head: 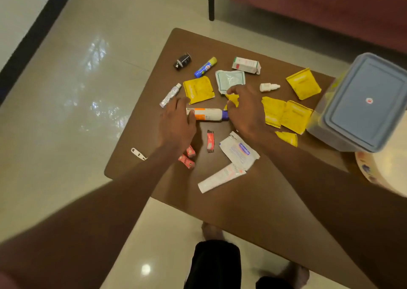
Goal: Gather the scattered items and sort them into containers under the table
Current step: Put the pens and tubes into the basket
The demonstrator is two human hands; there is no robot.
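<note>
Glossy pale tile floor (66, 117), brown table (253, 200), maroon sofa (319, 5) behind. Near edge: one white tube (220, 177), one white sachet (239, 151) touching it, three red packets (210, 140), one white clip (138, 154) at left edge. Right side: one lidded grey box (363, 104), tilted, over a patterned plate (383, 174).

Mid-table: left hand (177, 123) palm down, fingers loosely bent over left end of one white-orange bottle (208, 114) lying flat; thumb touching it, firm grasp unclear. Right hand (245, 108) at bottle's purple cap end, fingers curled round a yellow scrap (233, 98).

Yellow sachets: four whole, one (198, 89) above left hand, two overlapping (286, 115) right of right hand, one (304, 83) further back; one torn yellow piece (287, 138) near box.

Further: one foil tube (170, 95), one clear-green wrapper (230, 79), one white dropper (269, 87). Far: one dark bottle (182, 61), one blue-yellow stick (205, 67), one white carton (246, 65).
</note>
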